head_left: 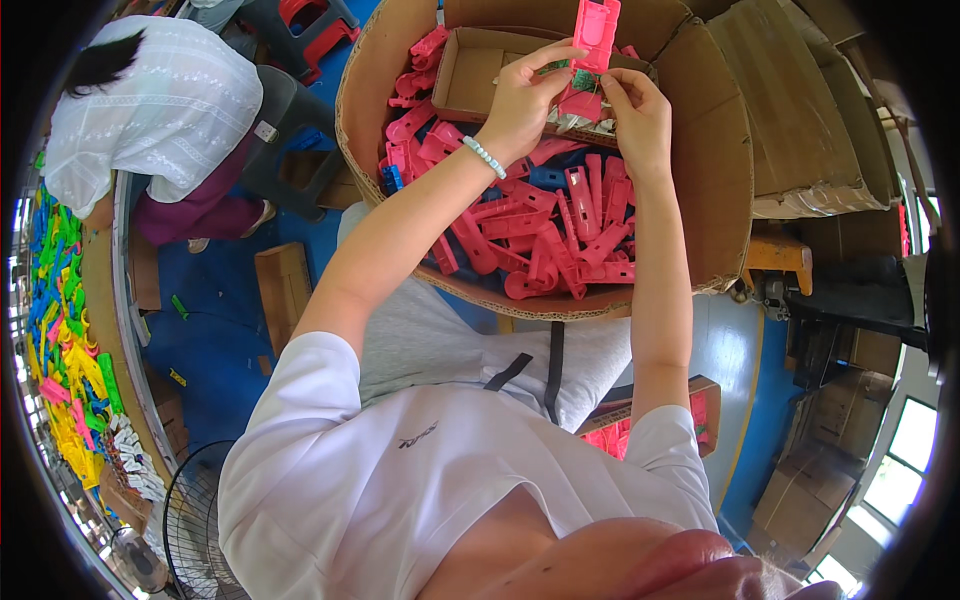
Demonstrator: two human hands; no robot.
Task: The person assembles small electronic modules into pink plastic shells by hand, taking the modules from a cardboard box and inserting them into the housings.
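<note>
Both my arms reach out over a big round cardboard bin [735, 200] filled with several pink plastic shells [560, 225] and a few blue ones. My left hand [525, 95], with a pale bead bracelet on its wrist, and my right hand [637, 115] meet over the bin's far side. Between their fingertips they pinch a pink plastic shell [596, 32] that stands upright above them. A small green circuit board [583, 80] sits at the shell's lower end, between my two hands. A shallow open cardboard box [470, 75] lies in the bin just under my left hand.
Another person in a white top [150, 100] bends over at the upper left, beside a curved table of colourful plastic parts [65, 330]. A floor fan [195, 520] stands at the lower left. Cardboard boxes [800, 110] pile up at right; a small box of pink parts [700, 410] sits by my right arm.
</note>
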